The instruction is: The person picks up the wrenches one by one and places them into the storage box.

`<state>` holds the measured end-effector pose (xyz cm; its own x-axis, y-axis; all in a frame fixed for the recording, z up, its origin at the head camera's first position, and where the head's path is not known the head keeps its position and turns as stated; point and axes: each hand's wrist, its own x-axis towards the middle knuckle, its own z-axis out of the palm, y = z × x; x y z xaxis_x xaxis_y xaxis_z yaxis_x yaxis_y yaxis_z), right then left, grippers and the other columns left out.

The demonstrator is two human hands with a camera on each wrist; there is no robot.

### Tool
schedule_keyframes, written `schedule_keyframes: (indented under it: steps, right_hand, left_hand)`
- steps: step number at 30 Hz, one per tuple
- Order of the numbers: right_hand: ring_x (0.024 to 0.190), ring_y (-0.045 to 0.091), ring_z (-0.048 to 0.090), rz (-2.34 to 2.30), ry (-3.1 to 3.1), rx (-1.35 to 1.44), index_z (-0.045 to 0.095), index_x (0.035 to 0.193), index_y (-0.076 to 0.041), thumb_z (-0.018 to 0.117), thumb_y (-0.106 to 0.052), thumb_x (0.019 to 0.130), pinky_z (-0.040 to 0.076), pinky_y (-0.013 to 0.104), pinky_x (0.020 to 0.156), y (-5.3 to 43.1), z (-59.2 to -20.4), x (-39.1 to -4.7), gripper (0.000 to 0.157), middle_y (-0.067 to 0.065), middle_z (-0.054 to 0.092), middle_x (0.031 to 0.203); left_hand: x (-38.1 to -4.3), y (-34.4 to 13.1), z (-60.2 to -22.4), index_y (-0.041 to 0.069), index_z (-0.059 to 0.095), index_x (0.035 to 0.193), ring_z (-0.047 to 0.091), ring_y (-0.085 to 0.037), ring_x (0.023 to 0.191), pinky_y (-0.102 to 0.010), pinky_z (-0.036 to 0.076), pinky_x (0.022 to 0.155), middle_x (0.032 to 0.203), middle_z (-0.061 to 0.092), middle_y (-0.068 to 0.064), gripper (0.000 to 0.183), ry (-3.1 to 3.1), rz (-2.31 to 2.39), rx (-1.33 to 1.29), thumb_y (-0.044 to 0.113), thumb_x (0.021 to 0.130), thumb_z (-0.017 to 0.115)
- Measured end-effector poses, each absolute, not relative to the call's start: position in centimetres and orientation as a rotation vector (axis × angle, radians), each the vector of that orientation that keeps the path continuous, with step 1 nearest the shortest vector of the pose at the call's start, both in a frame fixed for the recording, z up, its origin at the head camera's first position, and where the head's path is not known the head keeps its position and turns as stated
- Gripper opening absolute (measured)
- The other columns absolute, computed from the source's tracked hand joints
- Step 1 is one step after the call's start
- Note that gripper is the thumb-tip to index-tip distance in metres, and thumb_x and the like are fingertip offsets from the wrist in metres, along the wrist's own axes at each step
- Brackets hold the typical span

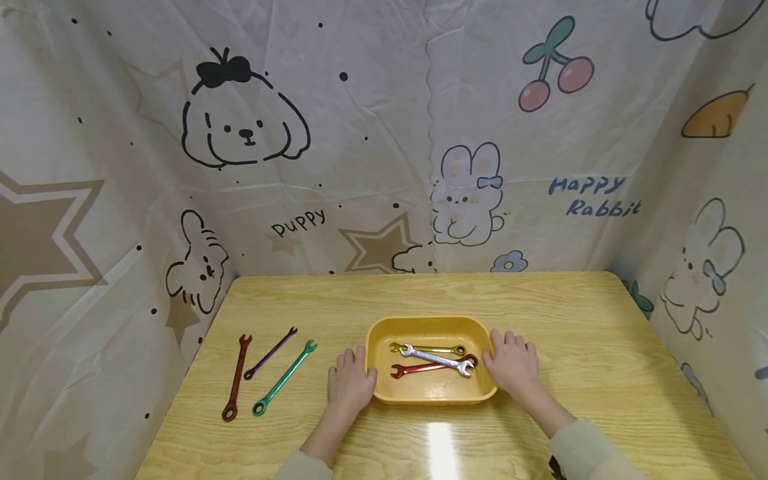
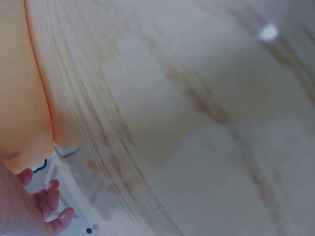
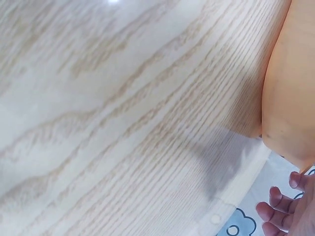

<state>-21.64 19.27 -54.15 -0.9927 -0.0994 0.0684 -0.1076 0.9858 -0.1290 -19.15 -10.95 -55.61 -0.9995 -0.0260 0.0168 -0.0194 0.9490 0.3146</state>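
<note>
A shallow yellow plastic tray [image 1: 435, 400] sits on the wooden table, holding a gold wrench [image 1: 429, 349], a silver wrench [image 1: 435, 359] and a red wrench [image 1: 420, 369] that overlap one another. My left hand [image 1: 350, 383] grips the tray's left side, thumb at the rim and the other fingers along the outer wall. At the right side, my right hand [image 1: 515, 363] holds the rim in much the same way. Each wrist view catches the fingertips [image 2: 63, 220] of its own hand, loosely bent beside the orange-looking tray wall [image 3: 290, 88].
Left of the tray lie a dark red wrench [image 1: 237, 377], a thin purple wrench [image 1: 270, 353] and a green wrench [image 1: 284, 379]. Printed cloth [image 1: 372, 133] hangs behind the table [image 1: 576, 313] and on both sides.
</note>
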Motion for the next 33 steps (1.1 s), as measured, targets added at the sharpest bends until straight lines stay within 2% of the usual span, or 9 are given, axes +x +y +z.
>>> schedule_keyframes:
  steps: [5,20,27,33]
  right_hand:
    - [0.086,0.034,0.048,0.213,-3.063,0.151,0.047,0.107,-0.005,0.047,-0.030,0.088,0.034,0.049,0.073,19.3,-54.2,-21.7,0.031,0.015,0.048,0.090]
    - [0.088,0.035,0.049,0.196,-3.060,0.142,0.049,0.112,-0.004,0.047,-0.028,0.089,0.035,0.051,0.076,19.0,-54.2,-21.8,0.033,0.016,0.051,0.093]
    - [0.093,0.036,0.049,0.198,-3.072,0.137,0.049,0.116,-0.003,0.047,-0.028,0.089,0.034,0.052,0.080,19.0,-54.1,-21.7,0.036,0.018,0.051,0.097]
    - [0.093,0.036,0.049,0.215,-3.071,0.134,0.050,0.115,-0.003,0.047,-0.027,0.089,0.034,0.053,0.080,19.0,-54.2,-21.8,0.036,0.018,0.051,0.097]
  left_hand:
    - [-19.1,-10.8,-55.5,0.007,0.046,0.118,0.042,-0.028,0.091,-0.045,0.035,0.077,0.102,0.048,-0.013,0.039,-3.088,-0.490,0.039,0.030,0.086,0.049]
    - [-18.9,-11.0,-55.0,0.009,0.048,0.113,0.041,-0.027,0.088,-0.044,0.035,0.073,0.095,0.045,-0.010,0.037,-3.055,-0.392,0.010,0.032,0.084,0.052]
    - [-18.8,-11.4,-54.8,0.009,0.048,0.118,0.043,-0.028,0.096,-0.047,0.035,0.082,0.106,0.047,-0.012,0.041,-2.979,-0.380,-0.067,0.039,0.090,0.048]
    - [-18.8,-12.1,-55.1,0.007,0.051,0.117,0.047,-0.029,0.102,-0.046,0.036,0.088,0.113,0.052,-0.013,0.037,-2.749,-0.530,-0.206,0.032,0.090,0.052]
